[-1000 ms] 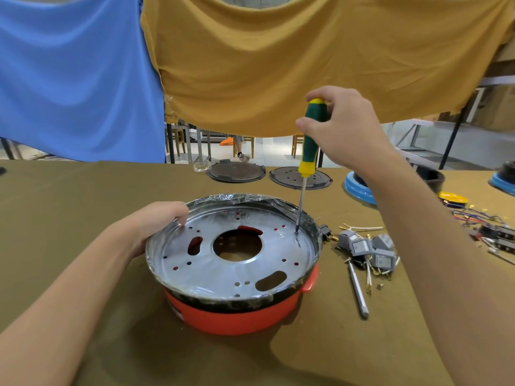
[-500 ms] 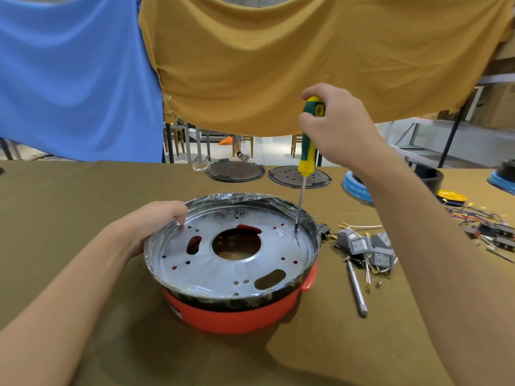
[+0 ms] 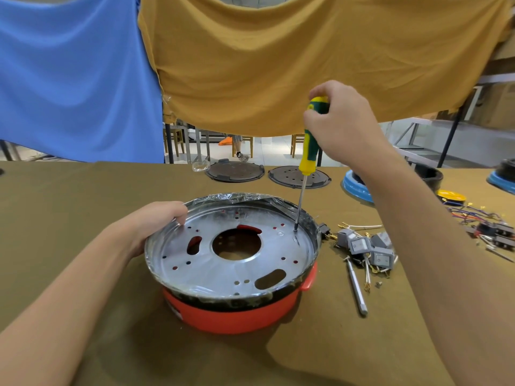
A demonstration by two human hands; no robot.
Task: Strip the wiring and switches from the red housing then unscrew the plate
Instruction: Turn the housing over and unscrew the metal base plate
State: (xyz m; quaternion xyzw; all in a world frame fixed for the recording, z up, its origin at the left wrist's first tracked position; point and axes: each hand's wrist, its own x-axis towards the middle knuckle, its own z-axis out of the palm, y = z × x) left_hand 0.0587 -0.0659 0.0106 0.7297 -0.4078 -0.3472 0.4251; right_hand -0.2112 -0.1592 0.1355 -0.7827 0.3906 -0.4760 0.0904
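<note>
The red housing [image 3: 239, 316] sits mid-table with a round silver plate [image 3: 217, 271] on top, pierced by a large centre hole and several small holes. My left hand [image 3: 156, 221] grips the plate's left rim, fingers curled over the edge. My right hand [image 3: 342, 126] holds the green-and-yellow screwdriver [image 3: 309, 146] upright by its handle top. Its tip stands on the plate near the right rim. Grey rocker switches [image 3: 367, 247] with their wires lie on the table to the right of the housing.
A loose metal shaft [image 3: 356, 288] lies beside the switches. Two dark round plates [image 3: 235, 171] [image 3: 298, 176] rest at the table's far edge. Blue housings [image 3: 355, 186], a yellow disc [image 3: 451, 196] and a tangle of coloured wires [image 3: 479, 221] are at the far right. Blue and mustard cloths hang behind.
My right hand has turned slightly on the screwdriver handle; the tip stays at the same spot on the plate. My left hand has not moved.
</note>
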